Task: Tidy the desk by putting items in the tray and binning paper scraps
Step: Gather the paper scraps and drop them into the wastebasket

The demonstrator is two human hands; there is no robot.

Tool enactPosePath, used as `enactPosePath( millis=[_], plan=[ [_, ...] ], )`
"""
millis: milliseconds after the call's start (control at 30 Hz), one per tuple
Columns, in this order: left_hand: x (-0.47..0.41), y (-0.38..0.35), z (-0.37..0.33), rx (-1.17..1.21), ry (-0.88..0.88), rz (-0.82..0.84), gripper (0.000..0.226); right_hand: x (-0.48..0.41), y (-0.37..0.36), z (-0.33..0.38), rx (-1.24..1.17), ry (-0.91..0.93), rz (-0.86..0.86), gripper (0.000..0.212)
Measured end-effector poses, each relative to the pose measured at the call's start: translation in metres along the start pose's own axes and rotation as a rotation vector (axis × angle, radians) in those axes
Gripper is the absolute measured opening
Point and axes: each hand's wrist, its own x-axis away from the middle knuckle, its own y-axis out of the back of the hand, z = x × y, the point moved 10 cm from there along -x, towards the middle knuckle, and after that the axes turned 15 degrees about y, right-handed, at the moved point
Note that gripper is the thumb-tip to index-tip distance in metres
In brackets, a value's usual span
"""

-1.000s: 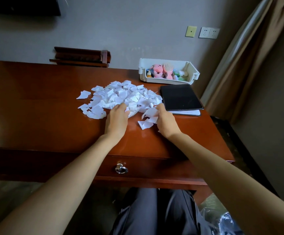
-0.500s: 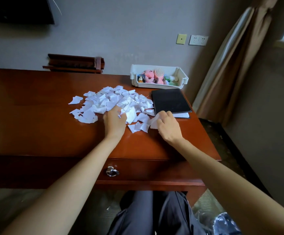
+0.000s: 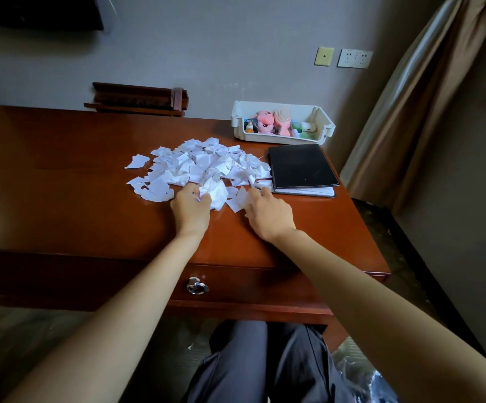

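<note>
Now bunching paper scraps (image 3: pixel 204 167) heaped mid-table (image 3: pixel 61 184), just left of the notebook (image 3: pixel 301 165); curling the left hand (image 3: pixel 191 209) round a wad; raking with the right hand (image 3: pixel 268 213), fingers nearly straight, gripping nothing; judging them featherlight, limp, scatter-prone, best scooped from the edges inward; counting several dozen scraps, one tray (image 3: pixel 265 138), one notebook.

Desk (image 3: pixel 61 199): recorded as glossy reddish-brown, unpatterned. Paper scraps (image 3: pixel 201 167) on the desk: noted as plain white. Tray (image 3: pixel 282 138) at the desk's far right corner: off-white, with a pink plush toy (image 3: pixel 265 122) seen inside. Folder (image 3: pixel 301 165) at the desk's right edge: matte black, white sheets (image 3: pixel 308 192) beneath. Drawer pull (image 3: pixel 196 287) on the desk front: silver. Curtain (image 3: pixel 404 112) right of the desk: tan.
</note>
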Motion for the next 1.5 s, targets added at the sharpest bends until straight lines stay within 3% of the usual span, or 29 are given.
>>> enactPosePath(
  millis=[100, 233, 333, 467, 600, 667, 833, 1000, 1100, 1233, 1333, 1500],
  plan=[
    [0.001, 0.001, 0.002, 0.028, 0.033, 0.009, 0.028, -0.001, 0.000, -0.005, 0.000, -0.002, 0.009, 0.036],
    [0.005, 0.001, -0.006, 0.084, 0.058, 0.048, 0.016, -0.005, 0.006, -0.021, -0.187, -0.072, -0.096, 0.030],
    [0.007, -0.001, -0.018, 0.140, 0.065, 0.069, 0.002, -0.005, 0.016, -0.043, -0.460, -0.210, -0.237, 0.024],
    [0.013, -0.008, -0.039, 0.186, 0.063, 0.095, 0.020, -0.008, 0.038, -0.057, -0.666, -0.271, -0.397, 0.008],
    [0.031, -0.019, -0.059, 0.259, 0.068, 0.143, 0.018, 0.002, 0.050, -0.081, -0.772, -0.357, -0.506, 0.029],
    [0.045, -0.028, -0.067, 0.266, 0.054, 0.166, 0.004, 0.018, 0.055, -0.094, -0.776, -0.394, -0.551, 0.030],
    [0.096, -0.075, -0.081, 0.243, -0.006, 0.265, 0.035, 0.085, 0.065, -0.143, -0.769, -0.545, -0.701, 0.027],
    [0.178, -0.154, -0.089, 0.232, -0.039, 0.474, 0.030, 0.191, 0.070, -0.201, -0.699, -0.725, -0.801, 0.033],
    [0.234, -0.206, -0.085, 0.188, -0.050, 0.621, 0.024, 0.260, 0.067, -0.236, -0.647, -0.842, -0.849, 0.025],
    [0.298, -0.269, -0.064, 0.100, -0.049, 0.759, 0.022, 0.343, 0.045, -0.276, -0.595, -1.000, -0.838, 0.022],
    [0.334, -0.315, -0.035, 0.003, -0.018, 0.845, 0.026, 0.395, 0.014, -0.300, -0.584, -1.117, -0.808, 0.035],
    [0.364, -0.382, 0.024, -0.194, 0.050, 0.912, 0.028, 0.451, -0.058, -0.328, -0.592, -1.256, -0.652, 0.031]
  ],
)
